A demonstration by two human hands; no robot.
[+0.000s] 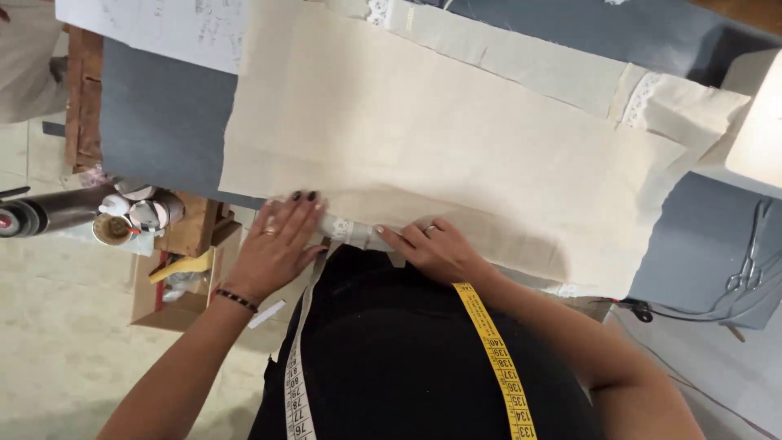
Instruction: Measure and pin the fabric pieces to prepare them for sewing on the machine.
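Observation:
A large beige cloth (423,138) lies spread over a grey-covered table (163,122). My left hand (277,244) rests flat, fingers spread, on the cloth's near edge. My right hand (432,244) lies beside it and pinches the folded hem, where a strip of white lace (346,231) shows between the two hands. A yellow and white measuring tape (497,358) hangs around my neck over my black top.
Beige strips with lace trim (643,94) lie at the far right of the cloth. A white paper sheet (163,28) lies at the back left. Scissors (749,269) rest on the right. An open cardboard box (175,285) and thread cones (138,212) stand below the table's left edge.

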